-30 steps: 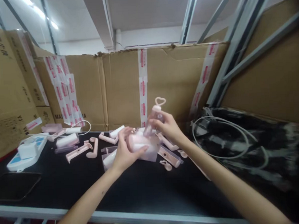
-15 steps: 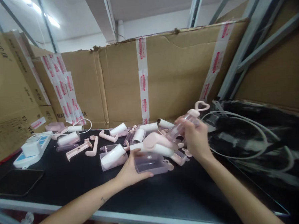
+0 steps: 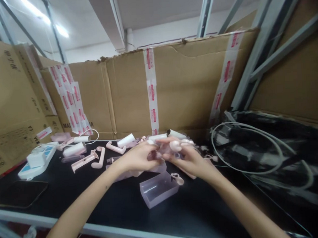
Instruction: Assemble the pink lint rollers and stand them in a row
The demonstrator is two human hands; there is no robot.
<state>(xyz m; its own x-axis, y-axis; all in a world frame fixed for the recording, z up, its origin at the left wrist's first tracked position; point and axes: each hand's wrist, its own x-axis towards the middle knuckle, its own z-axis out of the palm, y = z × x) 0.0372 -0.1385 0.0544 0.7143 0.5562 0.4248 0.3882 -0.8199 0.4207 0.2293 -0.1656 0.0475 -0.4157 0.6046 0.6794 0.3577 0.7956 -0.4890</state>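
Both hands moved back to centre: left hand (image 3: pixel 139 157) & right hand (image 3: pixel 187 156) now pinch a small pink part (image 3: pixel 175 145) between fingertips, above the clear case (image 3: pixel 158 188) on the near table (image 3: pixel 72 194). Part looks light, stiff, prob. slippery plastic; best gripped at the ends.

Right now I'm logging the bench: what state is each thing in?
left hand: closed on a small pink part, details blurred
right hand: closed on the same pink part
clear cover: lying free on the black table, near both hands
white rollers: lying on their sides
phone: flat, screen dark
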